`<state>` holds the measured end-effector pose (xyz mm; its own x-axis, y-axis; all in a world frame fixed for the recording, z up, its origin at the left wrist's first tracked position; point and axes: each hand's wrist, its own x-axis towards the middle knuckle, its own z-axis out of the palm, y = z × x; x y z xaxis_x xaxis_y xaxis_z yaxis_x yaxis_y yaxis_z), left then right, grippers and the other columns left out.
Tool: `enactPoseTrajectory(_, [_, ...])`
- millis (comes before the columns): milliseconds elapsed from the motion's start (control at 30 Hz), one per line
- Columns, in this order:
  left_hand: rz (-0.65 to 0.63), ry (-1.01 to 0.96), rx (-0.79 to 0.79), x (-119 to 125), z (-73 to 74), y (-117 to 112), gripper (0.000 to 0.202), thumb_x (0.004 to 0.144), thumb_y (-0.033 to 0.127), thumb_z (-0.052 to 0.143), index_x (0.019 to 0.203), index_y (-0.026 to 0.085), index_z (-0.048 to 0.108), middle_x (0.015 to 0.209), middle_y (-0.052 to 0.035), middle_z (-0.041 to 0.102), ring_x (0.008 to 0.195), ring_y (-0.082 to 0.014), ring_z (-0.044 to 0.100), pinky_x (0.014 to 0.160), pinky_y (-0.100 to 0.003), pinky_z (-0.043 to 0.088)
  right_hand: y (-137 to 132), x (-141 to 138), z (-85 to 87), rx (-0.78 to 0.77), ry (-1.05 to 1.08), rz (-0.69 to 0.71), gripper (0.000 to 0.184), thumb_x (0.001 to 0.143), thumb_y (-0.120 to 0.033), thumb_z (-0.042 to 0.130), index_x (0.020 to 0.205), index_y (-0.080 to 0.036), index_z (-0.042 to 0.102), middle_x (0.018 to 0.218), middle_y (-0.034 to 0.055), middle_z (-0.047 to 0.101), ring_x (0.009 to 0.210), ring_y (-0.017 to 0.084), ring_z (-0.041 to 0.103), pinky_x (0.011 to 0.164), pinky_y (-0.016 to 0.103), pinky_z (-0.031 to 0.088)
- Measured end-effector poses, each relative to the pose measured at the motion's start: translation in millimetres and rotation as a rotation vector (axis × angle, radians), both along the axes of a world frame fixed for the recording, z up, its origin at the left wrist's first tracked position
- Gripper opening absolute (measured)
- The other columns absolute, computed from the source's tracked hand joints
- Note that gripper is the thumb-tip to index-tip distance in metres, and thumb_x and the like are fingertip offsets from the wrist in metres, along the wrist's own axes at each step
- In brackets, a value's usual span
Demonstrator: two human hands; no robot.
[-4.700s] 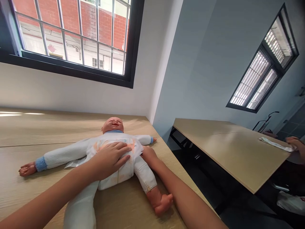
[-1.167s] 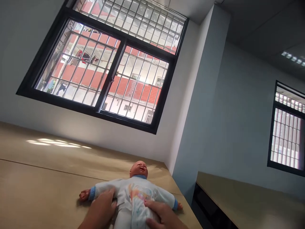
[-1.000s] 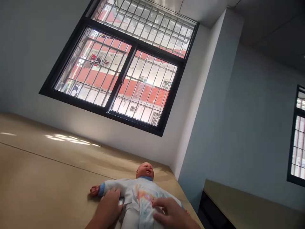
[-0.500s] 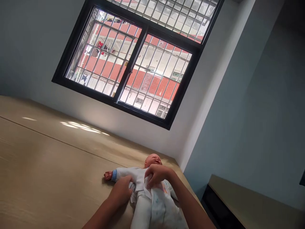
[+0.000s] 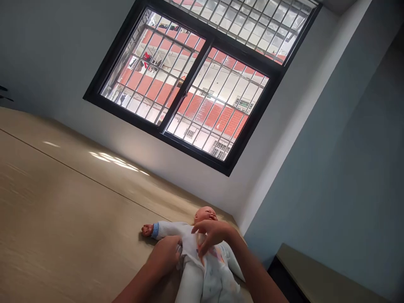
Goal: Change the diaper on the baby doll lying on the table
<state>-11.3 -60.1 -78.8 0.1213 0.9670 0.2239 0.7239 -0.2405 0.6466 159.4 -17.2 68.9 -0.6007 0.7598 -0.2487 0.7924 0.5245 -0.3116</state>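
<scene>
A baby doll lies on its back on the wooden surface, dressed in a white outfit with blue cuffs. One doll arm stretches out to the left. My left hand is closed on the edge of the white jacket at the doll's side; its fingertips are partly hidden. Over the chest, my right hand is held with thumb and fingers apart, nothing gripped between them. A pink and orange print shows on the clothing beside it.
The light wooden surface has a seam running across it and patches of sunlight near the wall. A barred, black-framed window is above. At the lower right stands a piece of furniture with a flat top and dark side.
My right hand has let go of the white jacket's front, and its fingers have spread. My left hand stays at the doll's side. The camera view has shifted slightly.
</scene>
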Motion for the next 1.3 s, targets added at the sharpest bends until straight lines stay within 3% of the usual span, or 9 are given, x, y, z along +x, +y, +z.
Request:
enactPoseTrajectory(133, [-0.011, -0.015, 0.027, -1, -4.0, 1, 0.023, 0.078, 0.012, 0.055, 0.092, 0.019, 0.071, 0.104, -0.0081, 0.074, 0.106, -0.0285, 0.065, 0.081, -0.032, 0.041, -10, -19, -5.1, 0.319, 0.133, -0.084, 0.015, 0.077, -0.018, 0.070, 0.092, -0.019, 0.071, 0.082, 0.0006, 0.067, 0.079, 0.016, 0.062, 0.070, 0.025, 0.045])
enactPoseTrajectory(267, [0.028, -0.023, 0.027, -2, -8.0, 5, 0.019, 0.083, 0.016, 0.051, 0.090, 0.017, 0.068, 0.102, -0.0125, 0.073, 0.101, -0.0304, 0.066, 0.079, -0.035, 0.042, -38, -15, -10.6, 0.595, 0.297, -0.018, 0.012, 0.085, -0.019, 0.060, 0.093, -0.022, 0.069, 0.097, 0.0043, 0.068, 0.096, 0.020, 0.060, 0.083, 0.030, 0.045])
enactPoseTrajectory(400, [0.051, -0.040, 0.036, -1, -10.6, 11, 0.017, 0.084, 0.018, 0.050, 0.091, 0.016, 0.066, 0.102, -0.0133, 0.073, 0.099, -0.0307, 0.067, 0.077, -0.035, 0.042, -65, -1, -15.7, 0.518, 0.240, -0.063, 0.018, 0.079, -0.038, 0.073, 0.087, -0.022, 0.069, 0.099, 0.0052, 0.068, 0.089, 0.022, 0.061, 0.078, 0.031, 0.046])
enactPoseTrajectory(500, [0.051, -0.045, 0.042, 0, -12.7, 12, 0.014, 0.084, 0.019, 0.050, 0.087, 0.016, 0.064, 0.100, -0.0141, 0.072, 0.097, -0.0314, 0.067, 0.075, -0.036, 0.041, -79, -5, -29.3, 0.583, 0.010, -0.159, 0.033, 0.069, -0.050, 0.079, 0.074, -0.021, 0.066, 0.084, 0.0065, 0.067, 0.078, 0.024, 0.059, 0.068, 0.034, 0.040])
enactPoseTrajectory(600, [0.047, -0.051, 0.045, 0, -14.7, 12, 0.012, 0.085, 0.020, 0.050, 0.083, 0.017, 0.062, 0.094, -0.0135, 0.072, 0.091, -0.0313, 0.067, 0.071, -0.035, 0.039, -78, -15, -48.0, 0.611, -0.145, -0.129, 0.020, 0.076, -0.039, 0.070, 0.071, -0.020, 0.065, 0.080, 0.0096, 0.068, 0.069, 0.023, 0.056, 0.060, 0.034, 0.031])
enactPoseTrajectory(733, [0.019, -0.063, 0.063, 3, -15.6, 8, 0.009, 0.084, 0.019, 0.051, 0.078, 0.018, 0.058, 0.093, -0.0127, 0.072, 0.091, -0.0319, 0.066, 0.068, -0.035, 0.037, -54, -18, -64.7, 0.653, 0.010, -0.258, 0.023, 0.089, -0.021, 0.048, 0.067, -0.018, 0.058, 0.069, 0.0068, 0.064, 0.060, 0.016, 0.048, 0.056, 0.031, 0.023])
enactPoseTrajectory(967, [0.032, -0.104, 0.061, 12, -20.8, 11, 0.006, 0.077, 0.015, 0.055, 0.078, 0.018, 0.060, 0.094, -0.0138, 0.073, 0.095, -0.0321, 0.066, 0.070, -0.035, 0.038, -23, -19, -81.4, 0.545, 0.273, -0.307, 0.022, 0.079, -0.016, 0.057, 0.059, -0.018, 0.048, 0.063, 0.0013, 0.058, 0.061, 0.012, 0.044, 0.056, 0.027, 0.024])
enactPoseTrajectory(1133, [0.010, -0.107, 0.021, 13, -24.8, 17, 0.010, 0.079, 0.017, 0.056, 0.084, 0.018, 0.065, 0.097, -0.0142, 0.073, 0.098, -0.0325, 0.066, 0.076, -0.036, 0.041, -22, -27, -86.8, 0.484, 0.350, -0.326, 0.013, 0.074, -0.012, 0.058, 0.061, -0.015, 0.059, 0.064, 0.0022, 0.062, 0.062, 0.013, 0.049, 0.057, 0.024, 0.030])
enactPoseTrajectory(1300, [0.030, -0.133, 0.003, 12, -24.9, 16, 0.017, 0.082, 0.017, 0.051, 0.089, 0.018, 0.066, 0.101, -0.0123, 0.072, 0.100, -0.0287, 0.065, 0.079, -0.033, 0.041, -36, -36, -83.9, 0.411, 0.288, -0.180, 0.018, 0.079, -0.015, 0.056, 0.071, -0.015, 0.072, 0.068, 0.0031, 0.070, 0.062, 0.013, 0.052, 0.058, 0.025, 0.033])
